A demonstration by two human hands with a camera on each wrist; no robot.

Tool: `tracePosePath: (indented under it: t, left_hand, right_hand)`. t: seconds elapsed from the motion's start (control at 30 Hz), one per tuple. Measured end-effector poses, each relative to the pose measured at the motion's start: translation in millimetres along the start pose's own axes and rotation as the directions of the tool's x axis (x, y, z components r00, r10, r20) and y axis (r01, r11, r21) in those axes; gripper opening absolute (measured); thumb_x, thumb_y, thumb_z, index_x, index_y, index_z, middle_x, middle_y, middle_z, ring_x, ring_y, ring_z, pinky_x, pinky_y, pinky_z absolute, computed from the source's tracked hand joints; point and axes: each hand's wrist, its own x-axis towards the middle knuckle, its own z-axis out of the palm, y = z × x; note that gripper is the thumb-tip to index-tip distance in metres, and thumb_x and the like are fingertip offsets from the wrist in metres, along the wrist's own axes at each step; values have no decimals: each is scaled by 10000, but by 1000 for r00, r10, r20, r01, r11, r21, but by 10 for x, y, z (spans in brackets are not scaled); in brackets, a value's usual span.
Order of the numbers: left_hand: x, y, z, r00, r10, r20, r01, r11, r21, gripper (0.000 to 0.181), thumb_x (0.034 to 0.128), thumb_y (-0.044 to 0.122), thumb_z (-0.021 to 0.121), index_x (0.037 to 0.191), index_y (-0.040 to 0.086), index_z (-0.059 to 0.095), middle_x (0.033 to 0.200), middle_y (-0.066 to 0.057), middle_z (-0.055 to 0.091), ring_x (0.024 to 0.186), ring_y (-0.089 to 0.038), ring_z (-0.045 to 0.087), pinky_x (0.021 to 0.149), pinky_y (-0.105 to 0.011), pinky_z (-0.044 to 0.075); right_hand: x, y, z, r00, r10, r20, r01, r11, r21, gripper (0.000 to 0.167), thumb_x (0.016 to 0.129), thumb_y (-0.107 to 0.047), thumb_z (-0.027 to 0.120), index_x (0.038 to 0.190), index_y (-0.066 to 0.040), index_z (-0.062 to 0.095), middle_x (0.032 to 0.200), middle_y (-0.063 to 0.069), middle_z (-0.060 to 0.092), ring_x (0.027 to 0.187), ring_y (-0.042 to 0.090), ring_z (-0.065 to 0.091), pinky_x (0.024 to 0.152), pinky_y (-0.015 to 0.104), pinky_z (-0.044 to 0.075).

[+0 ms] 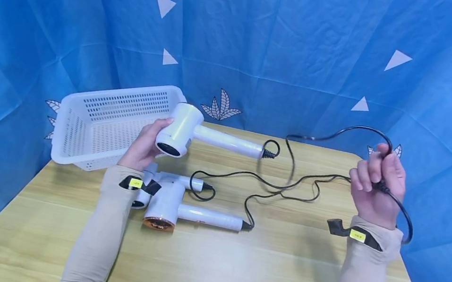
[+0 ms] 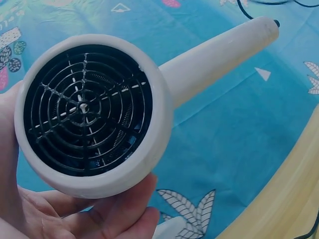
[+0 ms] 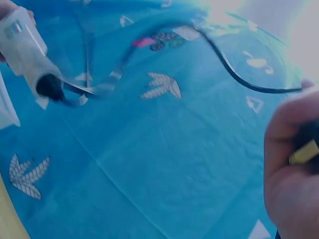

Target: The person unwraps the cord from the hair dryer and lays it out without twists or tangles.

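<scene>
A white hair dryer (image 1: 180, 128) is held up over the table by my left hand (image 1: 146, 145), which grips its barrel. In the left wrist view the dryer's round black grille (image 2: 84, 109) faces the camera, with fingers (image 2: 129, 204) curled under the barrel. The handle points right and ends in a looped black cord (image 1: 272, 149). My right hand (image 1: 378, 187), raised at the right, grips a black cord (image 3: 229, 69) with a dark thick part in its fingers. Below lies a second white hair dryer (image 1: 164, 199) with a copper-coloured rim, partly covering a third dryer (image 1: 144, 192).
A white perforated basket (image 1: 73, 125) stands at the back left, beside my left hand. Black cords (image 1: 243, 174) from the lying dryers run rightward across the wooden table (image 1: 234, 271). A blue patterned curtain (image 1: 265, 36) hangs behind and along both sides.
</scene>
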Motion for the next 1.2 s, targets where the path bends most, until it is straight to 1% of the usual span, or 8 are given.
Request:
tracePosePath:
  t: [0.1,0.2,0.43,0.53,0.63,0.87,1.0,1.2]
  left_hand:
    - [-20,31,-36,1000,3,-5,-3,1000,-24,409,978,504,642,1285,246,565,1125,75,663,1027,-84,632,880,-235,506]
    - [-44,62,-58,1000,19,-3,-19,999,-36,361,987,481,640,1251,240,588,1086,87,690,996,-70,646,848,-228,515]
    - [-87,104,-8,1000,21,-4,-21,995,99,329,996,465,640,1168,185,616,965,113,723,886,-37,671,765,-187,542]
    - [-95,65,59,1000,15,-5,-14,985,172,376,1008,466,626,1187,136,617,921,111,713,805,-30,649,693,-174,523]
    - [-88,1,161,1000,10,2,-11,973,233,494,1009,479,626,1273,62,610,932,94,707,794,-37,653,693,-181,543]
    - [-27,-166,417,999,-28,45,9,929,370,679,993,512,642,1447,18,543,1084,0,712,894,-72,700,796,-208,582]
    - [38,-252,443,996,-65,54,38,914,403,677,1003,518,626,1432,1,548,1052,5,709,853,-72,692,787,-218,573]
    - [105,-377,402,983,-149,104,97,915,392,710,1031,512,580,1499,-7,452,1031,20,683,833,-77,675,777,-219,559]
  right_hand:
    - [4,-115,-73,991,-57,-120,59,998,13,374,1131,-97,278,1218,161,536,647,115,378,479,199,307,476,267,197]
    - [16,-236,-127,965,-113,-238,119,993,9,354,1135,-129,313,1226,127,540,634,127,428,469,211,340,460,278,247]
    - [-24,-611,-251,859,-174,-481,230,971,58,274,1075,-150,513,1254,45,583,624,167,482,466,261,388,432,357,347]
    - [-4,-757,-330,809,-164,-564,226,973,42,264,1058,-155,544,1246,19,610,638,169,486,473,265,388,429,377,359]
    - [62,-849,-416,775,-141,-616,189,982,14,248,1051,-159,553,1225,2,628,658,160,489,480,261,390,434,381,375]
    - [218,-851,-554,764,-121,-634,83,993,-88,240,1050,-136,548,1213,19,630,647,158,523,467,255,413,434,359,370]
    - [243,-809,-607,773,-104,-626,23,990,-136,243,1043,-128,562,1216,26,636,651,149,538,470,247,423,439,340,366]
    - [214,-775,-710,775,-87,-625,-55,977,-205,248,1045,-119,568,1220,40,643,647,129,526,472,241,439,437,324,367]
